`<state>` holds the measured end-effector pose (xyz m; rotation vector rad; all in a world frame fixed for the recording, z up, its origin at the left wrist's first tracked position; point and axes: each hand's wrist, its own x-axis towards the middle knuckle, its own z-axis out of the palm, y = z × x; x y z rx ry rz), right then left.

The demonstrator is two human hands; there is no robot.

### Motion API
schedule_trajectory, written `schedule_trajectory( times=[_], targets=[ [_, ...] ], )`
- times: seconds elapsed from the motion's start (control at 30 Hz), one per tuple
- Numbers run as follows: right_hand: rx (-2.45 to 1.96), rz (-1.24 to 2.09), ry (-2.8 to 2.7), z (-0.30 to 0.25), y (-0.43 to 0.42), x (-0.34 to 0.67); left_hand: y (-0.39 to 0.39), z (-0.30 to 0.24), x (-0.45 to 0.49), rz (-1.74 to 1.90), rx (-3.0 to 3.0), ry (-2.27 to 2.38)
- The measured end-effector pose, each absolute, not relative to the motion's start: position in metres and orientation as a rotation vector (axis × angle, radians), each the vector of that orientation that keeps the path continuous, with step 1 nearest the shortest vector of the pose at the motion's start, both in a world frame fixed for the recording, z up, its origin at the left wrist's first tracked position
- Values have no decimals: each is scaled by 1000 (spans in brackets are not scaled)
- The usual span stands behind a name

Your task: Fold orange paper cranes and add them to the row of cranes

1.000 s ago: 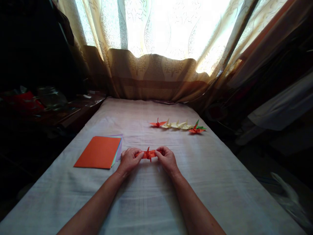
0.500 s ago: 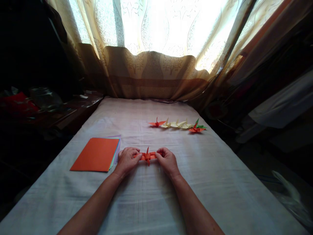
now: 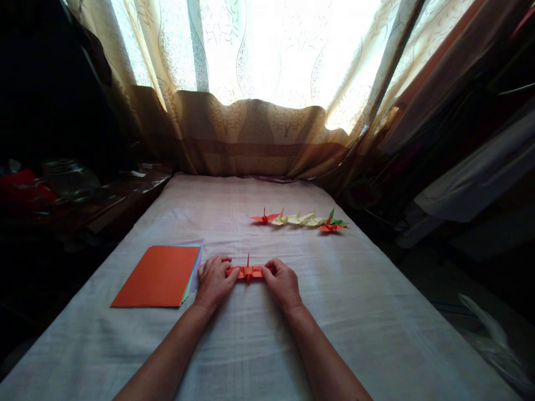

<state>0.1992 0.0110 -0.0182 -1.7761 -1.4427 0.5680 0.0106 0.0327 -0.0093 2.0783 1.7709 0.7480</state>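
Observation:
An orange paper crane (image 3: 248,272) is stretched between my two hands over the sheet-covered surface, its wings out to the sides and a thin point standing up from its middle. My left hand (image 3: 215,278) pinches the left wing between thumb and fingers. On the other side, my right hand (image 3: 283,281) grips the right wing the same way. The wing tips are partly hidden by the fingers. Left of my left hand lies a stack of coloured paper (image 3: 154,277), orange on top, with green, blue and lilac edges showing.
Toward the back right stands a row of folded cranes: an orange one (image 3: 264,217), several cream ones (image 3: 298,218), a green one (image 3: 337,221) and another orange one (image 3: 331,227). A glass jar (image 3: 71,178) sits on a dark side table at left. Curtains (image 3: 251,128) hang behind.
Both hands still hold the crane's wings, with the wings now looking flatter and more spread. The camera view has shifted slightly, moving the scene a little down and left.

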Motion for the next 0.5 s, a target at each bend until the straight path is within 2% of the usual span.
schedule_trajectory(
  times=[0.2, 0.33, 0.5],
  targets=[
    [-1677, 505, -1403, -25, 7, 200, 34, -18, 4, 828, 2085, 1702],
    [-1570, 335, -1412, -21, -4, 195, 33, -20, -3, 919, 2082, 1631],
    [-1444, 141, -1732, -12, -18, 178, 31, -20, -12, 1069, 2058, 1486]
  ],
)
